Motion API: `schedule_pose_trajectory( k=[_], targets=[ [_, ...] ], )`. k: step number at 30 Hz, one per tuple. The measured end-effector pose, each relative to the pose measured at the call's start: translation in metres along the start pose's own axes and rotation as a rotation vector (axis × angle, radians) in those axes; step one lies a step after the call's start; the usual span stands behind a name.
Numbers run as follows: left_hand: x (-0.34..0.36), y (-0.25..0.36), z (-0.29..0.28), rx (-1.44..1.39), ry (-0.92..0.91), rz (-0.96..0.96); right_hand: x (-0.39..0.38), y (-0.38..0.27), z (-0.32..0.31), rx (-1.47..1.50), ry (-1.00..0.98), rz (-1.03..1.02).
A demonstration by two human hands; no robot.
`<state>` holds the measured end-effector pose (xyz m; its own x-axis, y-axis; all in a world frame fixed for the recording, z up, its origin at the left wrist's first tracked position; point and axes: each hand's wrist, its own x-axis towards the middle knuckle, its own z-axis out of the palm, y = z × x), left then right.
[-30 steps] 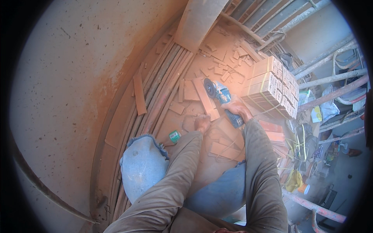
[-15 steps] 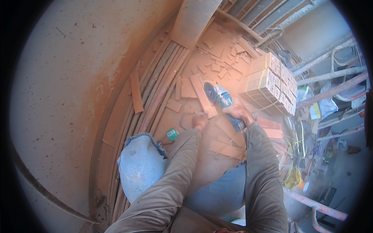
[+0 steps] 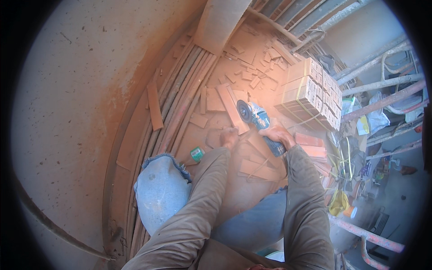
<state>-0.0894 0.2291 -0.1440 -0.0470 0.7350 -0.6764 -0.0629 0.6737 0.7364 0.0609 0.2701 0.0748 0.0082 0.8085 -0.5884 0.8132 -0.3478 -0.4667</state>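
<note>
My right hand (image 3: 277, 132) is wrapped round the blue body of an angle grinder (image 3: 259, 119). Its dark disc faces the right-hand edge of a long reddish tile strip (image 3: 230, 105), just beside it. With fingers bent, my left hand (image 3: 229, 137) grips the near end of that strip and keeps it on the dusty floor. Other flat tile pieces (image 3: 257, 170) lie close to me, below the grinder. A small green and white box (image 3: 197, 154) rests left of my left forearm.
Strapped cartons (image 3: 310, 92) stand at the right, beside metal scaffold tubes (image 3: 382, 85). Long pipes (image 3: 180, 101) run along the wall at the left. Broken tile offcuts (image 3: 256, 74) litter the far floor. Reddish tiles (image 3: 310, 146) are stacked right of my right wrist.
The grinder has shifted slightly toward me and to the right along the strip's edge. My left hand stays on the strip's near end. The whole view has moved a little.
</note>
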Motion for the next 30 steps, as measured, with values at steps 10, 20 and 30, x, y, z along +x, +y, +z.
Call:
schedule_pose_trajectory(
  k=[10,20,30],
  targets=[
    [-0.011,0.010,-0.005,0.001,0.005,0.001,-0.001,0.004,0.003,-0.005,0.010,-0.001],
    [-0.007,0.008,-0.003,-0.009,-0.031,-0.007,0.007,-0.005,0.004,0.002,0.039,-0.028],
    [-0.002,0.003,-0.001,-0.014,-0.031,-0.002,0.007,0.001,0.003,-0.023,0.001,-0.013]
  ],
)
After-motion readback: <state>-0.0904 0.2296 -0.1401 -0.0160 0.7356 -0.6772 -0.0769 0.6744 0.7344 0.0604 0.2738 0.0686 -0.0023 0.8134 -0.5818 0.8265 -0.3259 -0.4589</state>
